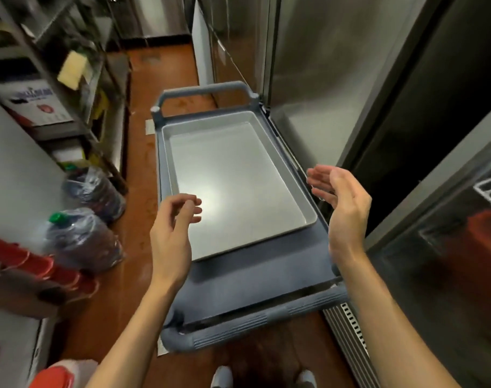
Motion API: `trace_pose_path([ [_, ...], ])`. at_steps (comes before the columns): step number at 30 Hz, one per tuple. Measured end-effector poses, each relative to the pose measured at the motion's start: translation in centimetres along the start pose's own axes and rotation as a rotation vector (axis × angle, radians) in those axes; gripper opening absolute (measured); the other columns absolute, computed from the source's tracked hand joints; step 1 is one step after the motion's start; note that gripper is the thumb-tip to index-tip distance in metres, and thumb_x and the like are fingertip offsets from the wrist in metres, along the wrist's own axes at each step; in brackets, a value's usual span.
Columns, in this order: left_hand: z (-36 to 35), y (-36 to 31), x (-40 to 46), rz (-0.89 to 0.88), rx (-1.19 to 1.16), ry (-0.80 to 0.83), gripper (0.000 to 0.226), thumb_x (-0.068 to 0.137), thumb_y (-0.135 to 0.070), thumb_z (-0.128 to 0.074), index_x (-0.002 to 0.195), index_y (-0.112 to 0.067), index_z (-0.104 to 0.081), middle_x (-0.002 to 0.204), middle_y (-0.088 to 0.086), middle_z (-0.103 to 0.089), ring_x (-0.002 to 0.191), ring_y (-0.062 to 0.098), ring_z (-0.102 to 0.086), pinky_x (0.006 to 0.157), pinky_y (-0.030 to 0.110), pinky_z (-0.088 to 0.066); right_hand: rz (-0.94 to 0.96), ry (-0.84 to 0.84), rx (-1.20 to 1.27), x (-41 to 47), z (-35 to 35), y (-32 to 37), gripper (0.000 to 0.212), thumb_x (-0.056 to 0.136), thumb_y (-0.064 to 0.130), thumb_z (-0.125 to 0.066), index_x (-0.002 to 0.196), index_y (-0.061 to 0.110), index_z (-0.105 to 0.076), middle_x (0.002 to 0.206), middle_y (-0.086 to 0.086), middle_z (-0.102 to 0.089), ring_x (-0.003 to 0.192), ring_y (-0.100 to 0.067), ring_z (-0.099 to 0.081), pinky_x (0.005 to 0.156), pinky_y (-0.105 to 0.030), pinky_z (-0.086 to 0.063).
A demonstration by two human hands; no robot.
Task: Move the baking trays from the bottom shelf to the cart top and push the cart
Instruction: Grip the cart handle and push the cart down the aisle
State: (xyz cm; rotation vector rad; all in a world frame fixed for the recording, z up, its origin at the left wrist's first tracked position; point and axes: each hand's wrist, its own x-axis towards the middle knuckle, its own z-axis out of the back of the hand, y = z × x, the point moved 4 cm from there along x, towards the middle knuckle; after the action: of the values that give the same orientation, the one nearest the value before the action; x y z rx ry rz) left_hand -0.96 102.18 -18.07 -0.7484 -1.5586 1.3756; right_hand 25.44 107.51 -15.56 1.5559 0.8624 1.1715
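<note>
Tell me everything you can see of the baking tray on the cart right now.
The baking tray is a shallow rectangular pan of dull silver metal with a raised rolled rim and rounded corners, empty inside, with light glaring off its floor. It lies flat on the grey-blue cart top, lengthwise, pushed toward the far handle. Whether more trays are stacked beneath cannot be told. The left hand and right hand hover open near its close corners, touching nothing.

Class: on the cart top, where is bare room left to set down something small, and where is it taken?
Free: the grey strip of cart top between the baking tray and the near handle. Taken: the tray fills the rest, reaching the far handle and both side rims.
</note>
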Motion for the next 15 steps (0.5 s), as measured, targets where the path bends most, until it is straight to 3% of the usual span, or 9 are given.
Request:
trace_pose_path([
  [10,-4.6,1.2,-5.5,0.001,0.114,-0.223,0.022,0.089,-0.044,-0.052,0.098,-0.027,-0.063,0.098,0.006,-0.068,0.088,0.019,-0.066,0.075,0.019,-0.051,-0.131,0.345,0.15,2.5,2.5,-4.0,0.029,0.096,0.025,-0.045,0.104,0.009,-0.068,0.103,-0.011,-0.072,0.098,-0.026,-0.068,0.08,-0.036,-0.056],
  [15,-5.5,4.4,-8.8,0.103,0.291,-0.167,0.025,0.087,-0.045,-0.054,0.099,-0.025,-0.062,0.097,0.003,-0.067,0.088,0.02,-0.064,0.081,0.033,-0.051,-0.178,0.552,0.009,0.3,3.5,-7.9,0.024,0.094,0.026,-0.053,0.104,0.011,-0.068,0.098,-0.008,-0.073,0.092,-0.02,-0.069,0.076,-0.028,-0.056],
])
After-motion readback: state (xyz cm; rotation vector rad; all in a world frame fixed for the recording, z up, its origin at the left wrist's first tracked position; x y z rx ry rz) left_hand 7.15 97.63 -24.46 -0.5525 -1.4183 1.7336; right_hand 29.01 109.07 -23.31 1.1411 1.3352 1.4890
